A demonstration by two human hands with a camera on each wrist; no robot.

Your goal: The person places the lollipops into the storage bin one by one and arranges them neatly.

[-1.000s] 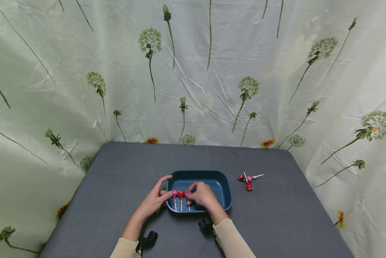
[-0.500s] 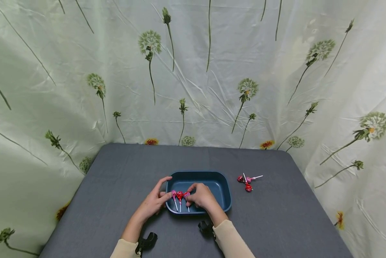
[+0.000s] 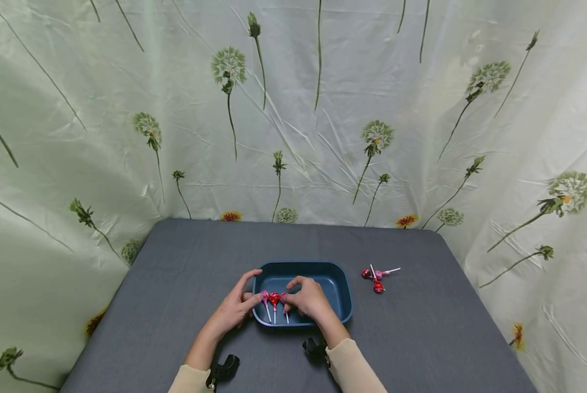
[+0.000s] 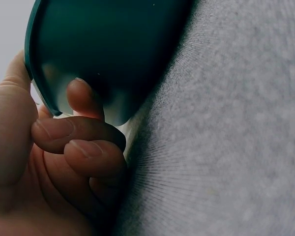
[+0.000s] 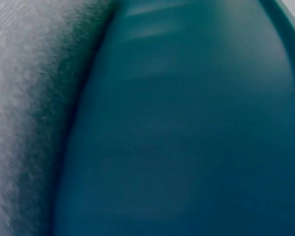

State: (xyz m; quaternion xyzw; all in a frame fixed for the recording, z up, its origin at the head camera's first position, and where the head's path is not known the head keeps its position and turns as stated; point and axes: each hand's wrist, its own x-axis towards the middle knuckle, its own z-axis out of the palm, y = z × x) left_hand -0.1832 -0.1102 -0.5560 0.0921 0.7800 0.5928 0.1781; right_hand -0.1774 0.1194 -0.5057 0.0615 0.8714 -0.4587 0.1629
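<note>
Three lollipops (image 3: 274,298) side by side, left part of tray (image 3: 325,289) | right grip (image 3: 309,297) pinching the rightmost's head | left grip (image 3: 233,307) clasping tray's left wall, thumb inside | tray on desk (image 3: 195,262) | three other lollipops (image 3: 379,286) right of tray, on desk

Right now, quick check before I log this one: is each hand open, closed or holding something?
Left hand: closed, gripping the tray by its left end.
Right hand: closed, pinching the rightmost lollipop in the tray.

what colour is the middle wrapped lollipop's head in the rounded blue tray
Mostly red; that lollipop shows best in the head view.
</note>
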